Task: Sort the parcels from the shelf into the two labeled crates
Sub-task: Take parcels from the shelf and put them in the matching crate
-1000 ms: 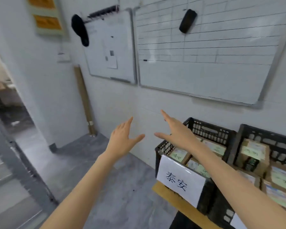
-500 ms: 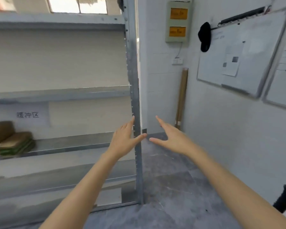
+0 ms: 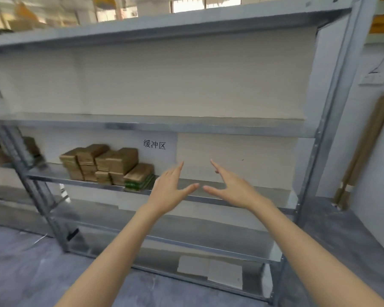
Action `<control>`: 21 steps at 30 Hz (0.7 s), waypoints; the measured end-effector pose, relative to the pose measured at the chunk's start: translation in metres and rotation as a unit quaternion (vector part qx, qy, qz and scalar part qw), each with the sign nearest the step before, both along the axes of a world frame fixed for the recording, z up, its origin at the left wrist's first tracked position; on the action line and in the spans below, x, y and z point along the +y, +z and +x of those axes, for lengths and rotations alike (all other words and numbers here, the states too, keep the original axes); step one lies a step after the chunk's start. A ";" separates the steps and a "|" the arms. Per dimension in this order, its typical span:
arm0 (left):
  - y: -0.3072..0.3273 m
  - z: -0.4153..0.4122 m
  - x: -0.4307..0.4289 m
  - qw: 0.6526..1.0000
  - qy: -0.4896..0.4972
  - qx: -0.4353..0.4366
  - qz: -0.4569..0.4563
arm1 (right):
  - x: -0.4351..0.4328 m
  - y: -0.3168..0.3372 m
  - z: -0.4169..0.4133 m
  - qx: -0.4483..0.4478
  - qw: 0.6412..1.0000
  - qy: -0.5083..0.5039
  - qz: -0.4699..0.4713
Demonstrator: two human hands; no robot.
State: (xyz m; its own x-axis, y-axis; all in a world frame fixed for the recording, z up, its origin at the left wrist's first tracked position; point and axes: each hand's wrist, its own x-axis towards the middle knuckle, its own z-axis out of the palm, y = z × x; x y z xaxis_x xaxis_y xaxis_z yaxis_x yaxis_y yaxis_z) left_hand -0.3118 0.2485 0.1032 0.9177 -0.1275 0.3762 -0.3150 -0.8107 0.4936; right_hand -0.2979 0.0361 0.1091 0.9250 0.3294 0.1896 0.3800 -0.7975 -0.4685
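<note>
Parcels (image 3: 102,162) are sitting on the shelf (image 3: 208,127), with neither hand grasping one. Nearest the camera, two bare forearms are reaching forward and upward from the bottom edge of the view. The left hand (image 3: 169,191) is hovering with its fingers straight and its thumb spread out to the right, released and carrying nothing. The right hand (image 3: 233,189) is mirroring it just beside, fingers extended and thumb pointing left, likewise loose. The two thumb tips are lying near each other but apart.

Below the arms, the grey floor (image 3: 31,273) is showing, and two pale flat sheets (image 3: 211,271) are lying on the lowest level of the metal shelf. Both hands are hanging in front of the right part of the level above that.

Farther back on the same level, to the left, the parcels are standing as a cluster of brown-wrapped blocks, some piled two high. A flat green-edged parcel (image 3: 140,176) is lying at the cluster's right end, appearing just left of the left hand. Behind them, a white paper sign (image 3: 157,147) printed 缓冲区 is hanging on the pale backing.

At far right, a brown roll (image 3: 368,142) is leaning against the white wall, below a wall switch (image 3: 372,78).
</note>
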 end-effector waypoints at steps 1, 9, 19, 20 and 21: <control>-0.002 0.007 0.018 1.000 0.012 -0.002 -0.001 | 0.019 0.000 0.011 0.002 1.000 0.012 0.002; -0.034 0.059 0.135 0.995 0.093 0.035 -0.030 | 0.150 -0.019 0.095 0.024 0.995 0.098 0.021; -0.097 0.194 0.244 0.984 0.146 0.070 -0.076 | 0.261 -0.074 0.247 0.059 0.990 0.128 0.008; -0.104 0.209 0.253 0.983 0.149 0.080 -0.073 | 0.270 -0.081 0.263 0.070 0.990 0.125 0.008; -0.110 0.224 0.262 0.982 0.152 0.090 -0.068 | 0.278 -0.087 0.278 0.081 0.989 0.122 0.007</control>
State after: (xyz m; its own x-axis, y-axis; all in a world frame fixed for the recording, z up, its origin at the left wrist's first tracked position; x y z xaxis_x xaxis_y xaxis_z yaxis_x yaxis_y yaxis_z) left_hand -0.0882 0.5105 -0.0070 0.9589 0.2022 0.1993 0.0328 -0.7761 0.6298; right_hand -0.0201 0.3142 0.0216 0.8367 0.5453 0.0519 0.4798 -0.6840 -0.5495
